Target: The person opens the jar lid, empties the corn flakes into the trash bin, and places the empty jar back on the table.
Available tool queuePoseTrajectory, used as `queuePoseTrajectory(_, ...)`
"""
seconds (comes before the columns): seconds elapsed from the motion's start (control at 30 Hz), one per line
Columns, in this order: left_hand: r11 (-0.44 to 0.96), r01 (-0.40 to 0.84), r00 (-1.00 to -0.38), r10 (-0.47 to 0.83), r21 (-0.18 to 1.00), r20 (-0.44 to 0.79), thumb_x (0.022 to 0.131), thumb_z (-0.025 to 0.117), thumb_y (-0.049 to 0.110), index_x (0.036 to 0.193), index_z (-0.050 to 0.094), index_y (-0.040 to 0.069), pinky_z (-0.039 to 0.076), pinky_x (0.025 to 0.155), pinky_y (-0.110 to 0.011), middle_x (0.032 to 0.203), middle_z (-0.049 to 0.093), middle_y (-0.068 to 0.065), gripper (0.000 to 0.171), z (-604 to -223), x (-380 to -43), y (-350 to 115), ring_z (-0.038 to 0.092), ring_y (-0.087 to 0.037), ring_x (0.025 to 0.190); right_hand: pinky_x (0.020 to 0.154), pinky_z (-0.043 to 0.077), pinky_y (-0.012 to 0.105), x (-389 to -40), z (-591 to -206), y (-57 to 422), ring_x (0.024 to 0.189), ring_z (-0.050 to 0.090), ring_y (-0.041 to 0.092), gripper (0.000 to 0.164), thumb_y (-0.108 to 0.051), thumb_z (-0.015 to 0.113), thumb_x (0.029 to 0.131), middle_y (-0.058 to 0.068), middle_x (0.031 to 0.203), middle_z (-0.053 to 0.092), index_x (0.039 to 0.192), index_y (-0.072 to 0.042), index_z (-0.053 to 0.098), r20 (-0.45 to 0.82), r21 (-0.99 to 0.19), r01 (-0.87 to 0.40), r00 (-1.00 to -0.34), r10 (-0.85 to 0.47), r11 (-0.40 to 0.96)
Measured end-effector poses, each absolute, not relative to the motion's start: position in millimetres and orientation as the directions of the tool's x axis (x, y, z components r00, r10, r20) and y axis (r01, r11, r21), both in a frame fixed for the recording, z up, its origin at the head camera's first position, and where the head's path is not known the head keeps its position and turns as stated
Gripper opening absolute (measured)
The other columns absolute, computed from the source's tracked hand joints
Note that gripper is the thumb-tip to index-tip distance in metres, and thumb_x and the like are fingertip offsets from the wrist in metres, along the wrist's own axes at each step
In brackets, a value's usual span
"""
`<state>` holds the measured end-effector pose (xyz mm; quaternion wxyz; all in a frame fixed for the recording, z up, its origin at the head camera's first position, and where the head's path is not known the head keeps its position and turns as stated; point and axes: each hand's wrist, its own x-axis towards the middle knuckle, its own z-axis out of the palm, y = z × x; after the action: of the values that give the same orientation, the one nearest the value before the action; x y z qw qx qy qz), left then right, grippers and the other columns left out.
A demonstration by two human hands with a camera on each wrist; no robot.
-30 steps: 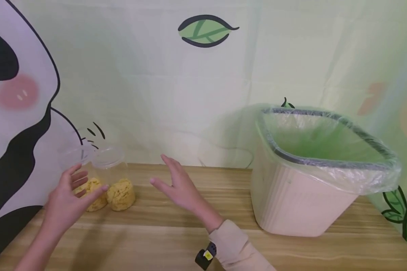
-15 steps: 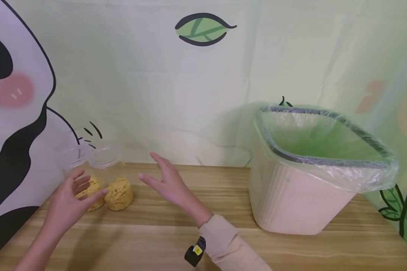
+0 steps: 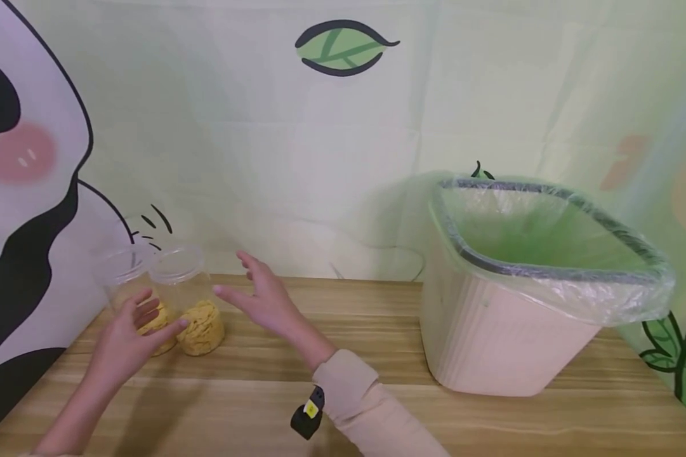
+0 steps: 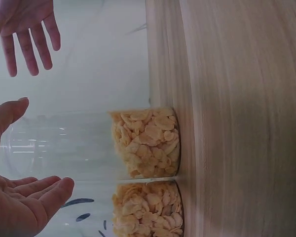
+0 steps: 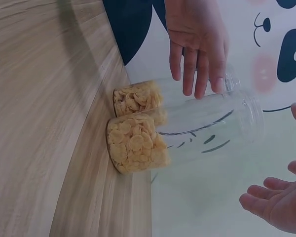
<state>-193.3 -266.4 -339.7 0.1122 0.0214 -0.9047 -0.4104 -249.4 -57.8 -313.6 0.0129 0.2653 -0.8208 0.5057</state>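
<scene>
Two tall clear jars, each with yellow corn flakes in the bottom, stand side by side at the left of the head view: a left jar [image 3: 122,266] and a right jar [image 3: 201,327]. Their wide round tops show no lids. My left hand [image 3: 124,339] is in front of the left jar, thumb and fingers spread apart, overlapping its flakes in this view. Right of the jars, my right hand [image 3: 265,301] hovers with its thumb and fingers apart, pointing toward the right jar. Both wrist views show a gap between each hand and the jars, with nothing held.
A cream bin [image 3: 508,343] with a clear plastic liner [image 3: 594,304] and grey rim ring stands at the right of the wooden table [image 3: 251,412]. Behind is a pale green wall cloth [image 3: 251,158] printed with a panda and leaves. A black watch-like device hangs at my right wrist.
My right hand has moved left, closer to the right jar. The left hand has shifted slightly right. The jars and the bin stay in place, while the view shifted a little.
</scene>
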Motion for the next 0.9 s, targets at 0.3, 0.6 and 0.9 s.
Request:
queuePoseTrajectory(0.3,0.660,0.030,-0.978,-0.137,0.751,0.159,0.081,0.065,0.042,0.140,0.008,-0.010,0.036,0.092,-0.058,0.135,0.027,-0.038,0.097,-341.7,-198.2,-264.4,0.035,-0.051,0.119,0.097,0.040,0.033,-254.7,-309.4,-73.4,0.124,0.042,0.024,0.076,-0.043,0.062,0.083,0.007,0.142,0.036,0.143,-0.014,0.026,0.278,-0.820,-0.446,-0.859,-0.430,0.359)
queuePoseTrajectory(0.6,0.689,0.009,-0.971,-0.169,0.725,0.172,0.081,0.066,0.041,0.140,0.013,-0.011,0.035,0.092,-0.059,0.132,0.033,-0.038,0.094,-344.1,-201.0,-259.4,0.038,-0.050,0.118,0.101,0.035,0.035,-261.4,-306.1,-89.4,0.129,0.035,0.018,0.077,-0.042,0.064,0.082,0.004,0.143,0.035,0.143,-0.012,0.027,0.285,-0.805,-0.453,-0.862,-0.420,0.383)
queuePoseTrajectory(0.9,0.693,0.003,-0.963,-0.194,0.721,0.189,0.081,0.064,0.043,0.138,0.017,-0.012,0.039,0.091,-0.057,0.127,0.039,-0.038,0.093,-344.4,-201.4,-253.8,0.041,-0.051,0.115,0.099,0.038,0.032,-266.6,-301.0,-103.1,0.127,0.038,0.017,0.080,-0.039,0.068,0.079,0.005,0.142,0.036,0.142,-0.010,0.028,0.280,-0.793,-0.446,-0.871,-0.403,0.414)
